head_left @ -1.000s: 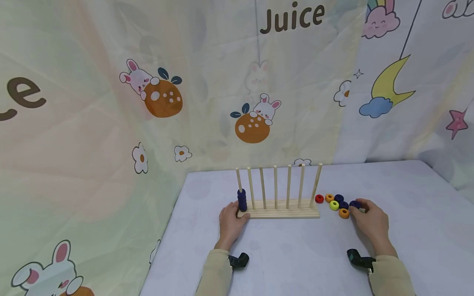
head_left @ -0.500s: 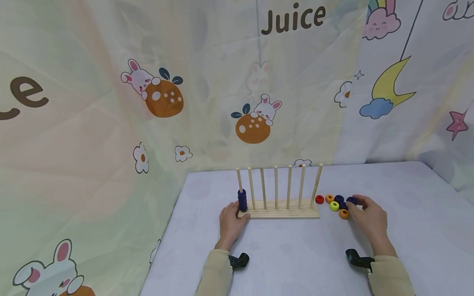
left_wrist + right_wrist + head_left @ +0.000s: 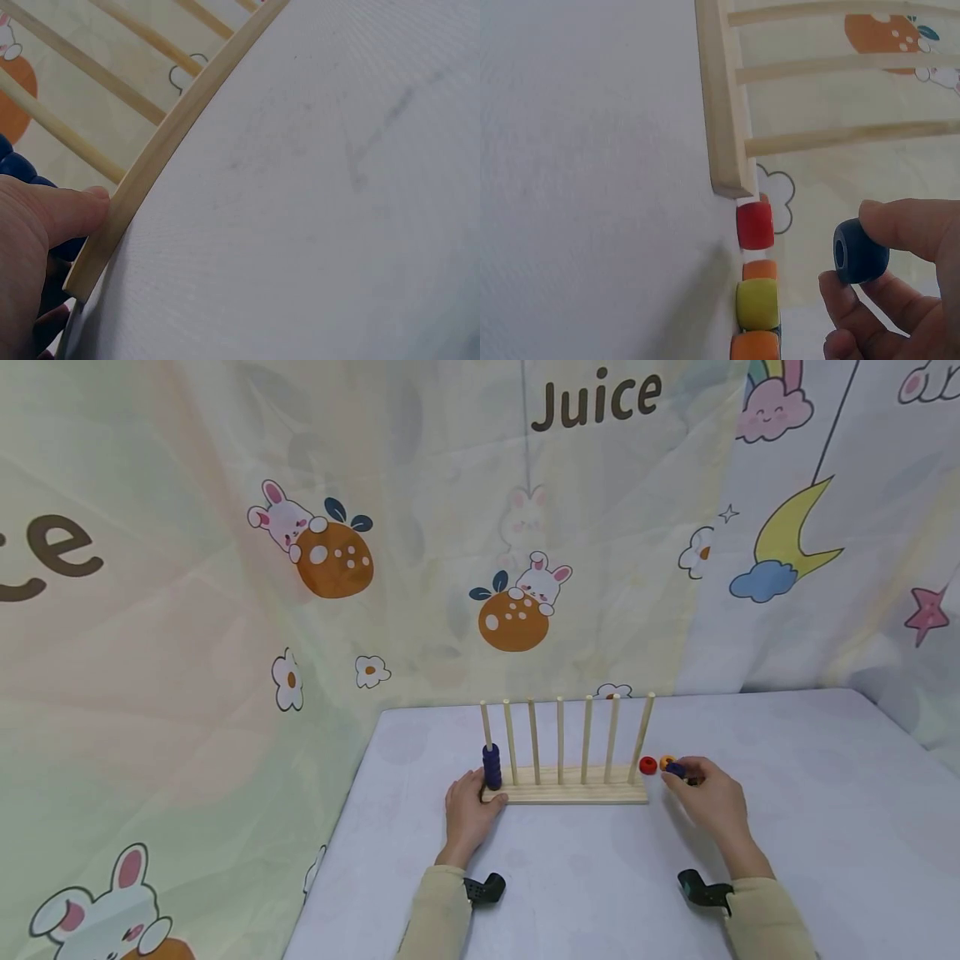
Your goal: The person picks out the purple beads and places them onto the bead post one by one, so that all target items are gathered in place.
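Between thumb and fingertips, my right hand (image 3: pixel 712 806) pinches a dark blue bead (image 3: pixel 866 259), its hole visible in the right wrist view. It is held above the table, just right of a wooden peg rack (image 3: pixel 577 793). My left hand (image 3: pixel 467 814) grips the rack's left end, thumb on the front edge in the left wrist view (image 3: pixel 75 214). Several dark blue beads (image 3: pixel 492 768) are stacked on the leftmost peg; the other pegs are bare. Beside the rack's right end lie a red bead (image 3: pixel 755 225), a yellow-green bead (image 3: pixel 757 304) and orange beads (image 3: pixel 755 346). My right hand hides part of this group in the head view.
The rack's upright pegs (image 3: pixel 560 739) stand in a row near the back of the white-covered table (image 3: pixel 585 877). A printed curtain (image 3: pixel 420 568) hangs behind and to the left of it. A black device (image 3: pixel 703 891) is strapped at my right wrist.
My right hand has lifted the dark blue bead from the right side of the loose group and carried it left toward the rack. The left hand stays on the rack's end.
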{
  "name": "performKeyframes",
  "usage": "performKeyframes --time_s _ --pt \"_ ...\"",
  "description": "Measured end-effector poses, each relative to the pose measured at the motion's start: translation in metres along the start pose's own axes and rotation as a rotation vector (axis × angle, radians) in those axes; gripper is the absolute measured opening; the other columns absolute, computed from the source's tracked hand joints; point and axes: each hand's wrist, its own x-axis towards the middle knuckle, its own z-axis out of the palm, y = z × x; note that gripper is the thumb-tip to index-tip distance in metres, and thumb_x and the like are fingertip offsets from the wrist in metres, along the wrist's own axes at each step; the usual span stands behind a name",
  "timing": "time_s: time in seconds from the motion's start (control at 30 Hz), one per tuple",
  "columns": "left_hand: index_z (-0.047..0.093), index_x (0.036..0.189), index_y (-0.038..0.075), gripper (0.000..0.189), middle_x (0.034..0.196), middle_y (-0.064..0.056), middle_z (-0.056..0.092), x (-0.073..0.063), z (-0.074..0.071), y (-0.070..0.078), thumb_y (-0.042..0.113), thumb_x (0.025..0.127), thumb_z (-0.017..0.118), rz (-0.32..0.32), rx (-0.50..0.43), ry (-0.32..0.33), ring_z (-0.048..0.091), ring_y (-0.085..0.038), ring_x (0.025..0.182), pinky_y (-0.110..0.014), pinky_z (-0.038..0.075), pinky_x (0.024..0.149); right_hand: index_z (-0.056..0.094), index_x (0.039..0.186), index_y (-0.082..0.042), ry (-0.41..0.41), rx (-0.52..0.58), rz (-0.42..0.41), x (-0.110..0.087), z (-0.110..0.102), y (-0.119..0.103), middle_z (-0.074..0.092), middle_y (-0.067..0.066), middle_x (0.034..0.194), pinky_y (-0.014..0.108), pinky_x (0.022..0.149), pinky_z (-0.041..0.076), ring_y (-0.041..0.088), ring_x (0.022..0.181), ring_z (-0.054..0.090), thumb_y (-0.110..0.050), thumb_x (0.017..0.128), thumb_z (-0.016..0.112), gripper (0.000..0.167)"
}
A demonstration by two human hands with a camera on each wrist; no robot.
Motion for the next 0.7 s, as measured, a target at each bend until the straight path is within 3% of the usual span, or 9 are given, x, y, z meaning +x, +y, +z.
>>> performKeyframes --time_s 0.17,0.47,0.7 --pt "0.060 0.131 0.004 0.055 0.134 -0.013 0.060 0.001 0.001 -0.001 0.026 0.084 0.075 0.007 0.001 0.000 0.045 -0.034 0.133 -0.051 0.022 0.115 0.057 0.119 0.005 -0.037 0.007 -0.041 -0.002 0.006 -0.003 0.064 0.025 0.108 0.029 0.062 0.043 0.032 0.087 0.058 -0.035 0.091 0.067 0.050" --pt "0.060 0.132 0.004 0.055 0.134 -0.013 0.060 0.000 0.001 -0.001 0.027 0.084 0.075 0.009 0.001 0.003 0.045 -0.033 0.133 -0.051 0.022 0.115 0.058 0.121 0.007 -0.120 0.008 -0.081 -0.003 0.014 -0.009 0.064 0.027 0.113 0.045 0.077 0.048 0.037 0.097 0.057 -0.034 0.091 0.067 0.051" --pt "0.059 0.132 0.003 0.056 0.134 -0.013 0.060 -0.001 0.000 -0.001 0.027 0.084 0.075 0.004 0.003 0.005 0.045 -0.033 0.133 -0.050 0.022 0.115 0.061 0.117 0.005 -0.143 0.015 -0.096 -0.005 0.019 -0.016 0.065 0.023 0.111 0.040 0.075 0.047 0.033 0.095 0.057 -0.031 0.089 0.069 0.046"
